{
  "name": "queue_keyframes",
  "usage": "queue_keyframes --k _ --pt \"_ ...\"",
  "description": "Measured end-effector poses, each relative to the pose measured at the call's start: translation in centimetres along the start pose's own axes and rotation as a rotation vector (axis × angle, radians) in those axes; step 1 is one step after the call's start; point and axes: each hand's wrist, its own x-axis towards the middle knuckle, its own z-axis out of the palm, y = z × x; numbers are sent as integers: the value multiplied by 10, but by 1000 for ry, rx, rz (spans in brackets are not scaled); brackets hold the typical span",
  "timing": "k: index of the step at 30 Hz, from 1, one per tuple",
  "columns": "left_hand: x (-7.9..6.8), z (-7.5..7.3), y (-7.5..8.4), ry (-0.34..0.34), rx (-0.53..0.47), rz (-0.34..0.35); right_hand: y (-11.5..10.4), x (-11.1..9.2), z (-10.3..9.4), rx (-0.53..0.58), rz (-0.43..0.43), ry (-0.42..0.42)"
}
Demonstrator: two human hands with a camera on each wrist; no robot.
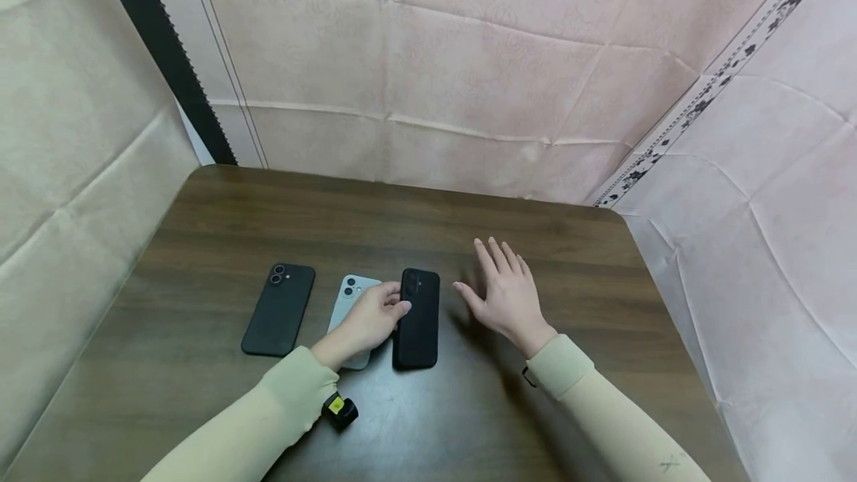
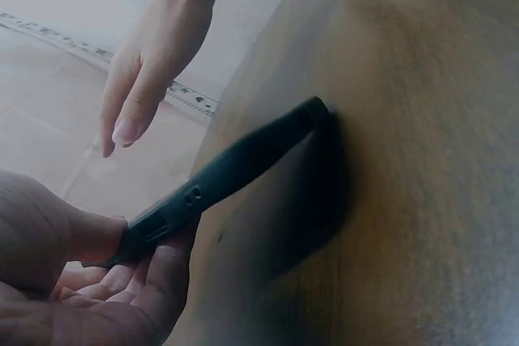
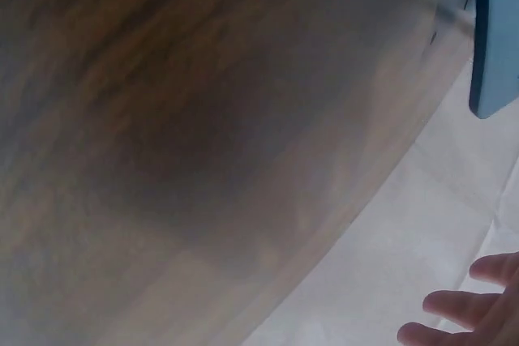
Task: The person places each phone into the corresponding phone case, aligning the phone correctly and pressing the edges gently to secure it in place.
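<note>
My left hand (image 1: 367, 318) pinches a black phone (image 1: 419, 329) by its upper left edge, thumb on the back where the camera bump sits. The left wrist view has the same phone (image 2: 231, 164) edge-on and tilted, its far end low over the table, with side buttons showing and thumb and fingers on either face. Beneath my left wrist lies a pale blue phone (image 1: 365, 283), partly covered by the hand. To the right, my right hand (image 1: 512, 303) hovers over the table with fingers extended and holds nothing; its fingertips (image 3: 456, 307) enter the right wrist view at the lower right.
A dark phone (image 1: 278, 315) lies camera side up at the left of the brown wooden table (image 1: 535, 236). Pale creased cloth (image 1: 469, 80) hangs behind the table and at both sides. A black device with a yellow label (image 1: 338, 405) is on my left wrist.
</note>
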Motion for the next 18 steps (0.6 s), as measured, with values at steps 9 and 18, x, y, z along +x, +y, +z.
queue_keyframes --k 9,18 --pt "4 13 -5 -60 276 -1 -3 -4 1 68 53 -77" --pt "-5 34 2 -49 625 -58 -5 -5 2 88 62 -88"
